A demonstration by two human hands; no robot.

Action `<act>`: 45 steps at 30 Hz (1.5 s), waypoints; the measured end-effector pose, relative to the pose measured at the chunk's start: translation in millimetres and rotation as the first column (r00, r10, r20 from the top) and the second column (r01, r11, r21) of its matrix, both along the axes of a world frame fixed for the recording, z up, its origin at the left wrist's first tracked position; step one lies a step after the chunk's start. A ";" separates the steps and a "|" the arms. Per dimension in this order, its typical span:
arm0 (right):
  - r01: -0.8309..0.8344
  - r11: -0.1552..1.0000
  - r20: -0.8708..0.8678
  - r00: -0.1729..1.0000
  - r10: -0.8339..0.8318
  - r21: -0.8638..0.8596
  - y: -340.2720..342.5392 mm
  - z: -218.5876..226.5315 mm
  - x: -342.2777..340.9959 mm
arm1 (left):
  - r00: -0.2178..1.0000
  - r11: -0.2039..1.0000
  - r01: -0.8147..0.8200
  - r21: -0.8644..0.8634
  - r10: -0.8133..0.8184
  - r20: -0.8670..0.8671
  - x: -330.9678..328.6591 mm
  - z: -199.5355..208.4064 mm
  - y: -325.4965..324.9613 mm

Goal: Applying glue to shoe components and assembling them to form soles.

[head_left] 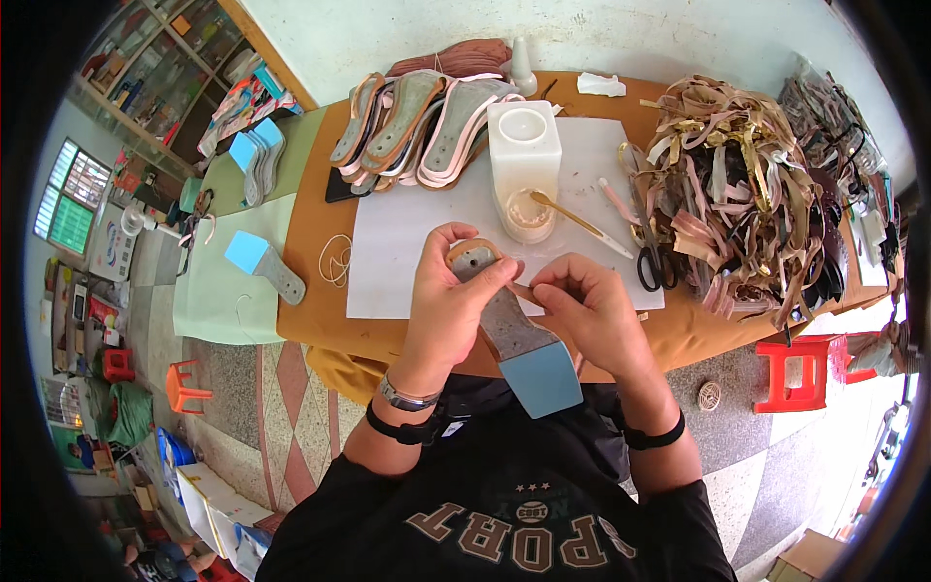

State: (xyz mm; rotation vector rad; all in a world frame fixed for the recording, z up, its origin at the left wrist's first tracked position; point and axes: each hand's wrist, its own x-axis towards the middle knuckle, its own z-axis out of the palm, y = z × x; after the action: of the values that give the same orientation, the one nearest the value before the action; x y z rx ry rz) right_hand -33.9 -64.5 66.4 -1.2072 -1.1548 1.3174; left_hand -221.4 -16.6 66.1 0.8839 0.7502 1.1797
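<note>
Closest in, above the person's lap and the near edge of the surface (315,238), a grey insole (519,330) hangs at a slant, its blue end toward the black shirt (446,485). The left hand (454,286) grasps its far end, thumb on top and fingers wrapped around the rim; the right hand (587,303) pinches a thin brownish strip (522,291) at the insole's edge—fingertips drawn tightly together. Just beyond lies a sheet of white paper (388,281), with a loop of pale thread (336,260) beside it on the left. Left of that, a blue-ended insole (267,260) rests on green cloth (218,301). Black-handled scissors (658,270) lie right of the paper, against a big tangled heap of strips (722,194) in brown, pink and gold. On the paper stands a white container (525,150) with an open cup-like front, a brush (587,223) laid across its rim. Farther back, bordered insoles (402,126) are piled together—behind them rises the pale wall (407,34).
</note>
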 end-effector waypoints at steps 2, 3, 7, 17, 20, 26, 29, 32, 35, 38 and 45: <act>-0.015 1.000 0.006 1.000 0.015 0.011 -2.3 -1.1 4.8 | 1.000 0.999 -0.009 -0.030 0.009 0.005 -3.1 4.9 -0.9; -0.028 0.999 0.013 1.000 0.027 0.023 -3.3 -1.7 5.8 | 1.000 0.998 -0.016 -0.059 0.017 0.010 -3.9 6.4 -1.4; -0.042 0.999 0.056 0.998 0.042 0.001 -7.7 -7.9 3.3 | 0.997 0.997 -0.054 -0.061 0.057 0.047 -2.0 5.0 -3.8; 0.018 0.986 0.267 0.962 -0.063 0.168 -17.6 -6.4 -4.5 | 0.989 0.994 -0.071 -0.083 0.081 0.124 0.5 3.6 -4.5; 0.009 0.977 0.325 0.942 -0.080 0.213 -19.7 -4.1 -5.3 | 0.988 0.994 -0.075 -0.080 0.084 0.128 2.6 4.0 -5.9; -0.036 0.952 0.482 0.868 -0.122 0.305 -21.6 5.5 -7.8 | 0.987 0.993 -0.038 -0.109 0.055 0.151 3.9 2.0 -6.6; -0.081 0.947 0.547 0.830 -0.109 0.312 -20.8 8.7 -9.5 | 0.986 0.992 0.005 -0.125 0.015 0.163 3.2 2.9 -6.3; -0.123 0.948 0.582 0.809 -0.075 0.293 -19.1 13.0 -8.9 | 0.988 0.989 0.044 -0.138 -0.023 0.153 1.7 3.8 -4.2; -0.103 0.951 0.563 0.823 -0.083 0.290 -17.2 11.2 -11.5 | 0.989 0.987 0.068 -0.143 -0.049 0.136 2.5 3.3 -0.9; -0.048 0.953 0.509 0.853 -0.118 0.300 -13.8 8.4 -12.0 | 0.996 0.997 0.069 -0.031 -0.071 -0.055 6.1 -0.5 -1.5; -0.010 0.950 0.451 0.882 -0.139 0.314 -9.2 6.0 -18.3 | 0.994 0.992 -0.035 0.123 0.047 -0.097 10.8 -17.9 -16.0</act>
State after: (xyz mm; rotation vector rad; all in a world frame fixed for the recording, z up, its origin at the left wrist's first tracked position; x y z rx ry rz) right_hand -52.2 -73.7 72.4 -1.3521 -1.5817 0.7652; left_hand -210.6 -32.6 48.2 1.0389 0.7868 1.2343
